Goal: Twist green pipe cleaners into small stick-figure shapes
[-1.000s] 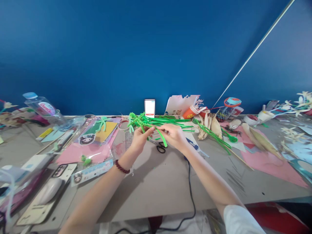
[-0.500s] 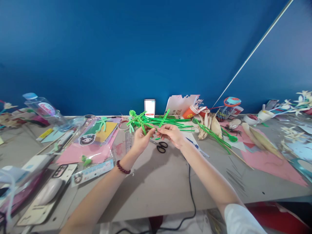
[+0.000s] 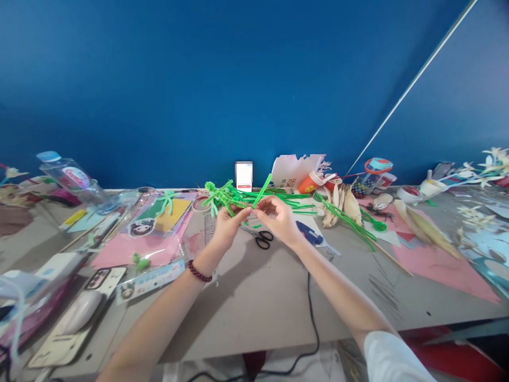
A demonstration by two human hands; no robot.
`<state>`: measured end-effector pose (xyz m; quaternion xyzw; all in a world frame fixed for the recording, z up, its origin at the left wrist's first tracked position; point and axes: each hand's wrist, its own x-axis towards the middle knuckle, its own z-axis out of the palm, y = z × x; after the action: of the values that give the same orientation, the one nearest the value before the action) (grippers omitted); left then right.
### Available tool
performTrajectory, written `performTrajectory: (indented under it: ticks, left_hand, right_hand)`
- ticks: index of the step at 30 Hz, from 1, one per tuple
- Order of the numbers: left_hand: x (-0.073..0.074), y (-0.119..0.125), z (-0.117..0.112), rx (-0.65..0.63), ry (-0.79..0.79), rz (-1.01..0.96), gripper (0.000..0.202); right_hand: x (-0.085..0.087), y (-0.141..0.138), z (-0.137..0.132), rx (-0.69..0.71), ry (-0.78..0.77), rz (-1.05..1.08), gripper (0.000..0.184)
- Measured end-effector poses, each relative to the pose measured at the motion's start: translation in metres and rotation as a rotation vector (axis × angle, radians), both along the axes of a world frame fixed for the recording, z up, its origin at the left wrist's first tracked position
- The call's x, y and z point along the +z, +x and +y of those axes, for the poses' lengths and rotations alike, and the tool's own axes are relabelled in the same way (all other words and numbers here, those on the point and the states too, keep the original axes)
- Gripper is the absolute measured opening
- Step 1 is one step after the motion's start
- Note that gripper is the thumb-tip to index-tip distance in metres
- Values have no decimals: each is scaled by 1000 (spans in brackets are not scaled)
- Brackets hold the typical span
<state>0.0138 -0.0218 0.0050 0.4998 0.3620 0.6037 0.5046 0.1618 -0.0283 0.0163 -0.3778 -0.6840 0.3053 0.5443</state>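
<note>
My left hand (image 3: pixel 226 226), with a dark bead bracelet on the wrist, pinches a green pipe-cleaner figure (image 3: pixel 222 197) with several twisted limbs, held just above the table. My right hand (image 3: pixel 278 217) pinches a loose green pipe cleaner (image 3: pixel 262 191) whose free end points up and away. Both hands meet fingertip to fingertip at the figure's stem. A heap of straight green pipe cleaners (image 3: pixel 286 200) lies right behind them. Black scissors (image 3: pixel 262 240) lie under my right hand.
A blue glue gun (image 3: pixel 312 234) with a black cord (image 3: pixel 314 313) lies right of the scissors. Dried corn husks (image 3: pixel 344 204), pink paper (image 3: pixel 437 262), craft packets (image 3: pixel 155 223), a plastic bottle (image 3: pixel 67 175) and a phone (image 3: pixel 244 176) against the blue wall crowd the table.
My right hand swung the loose pipe cleaner from pointing down to pointing up, then moved in closer to the figure. The figure shifted slightly left.
</note>
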Motion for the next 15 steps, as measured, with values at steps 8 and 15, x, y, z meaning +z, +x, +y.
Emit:
performTrajectory:
  ticks: [8,15]
  left_hand:
    - [-6,-1,3,-73,-142,-77,26]
    - [-6,-3,5,-118,-158,-69,22]
  right_hand:
    - [-4,7,4,-142,560,-470,21]
    - [-8,11,9,-185,627,-520,25]
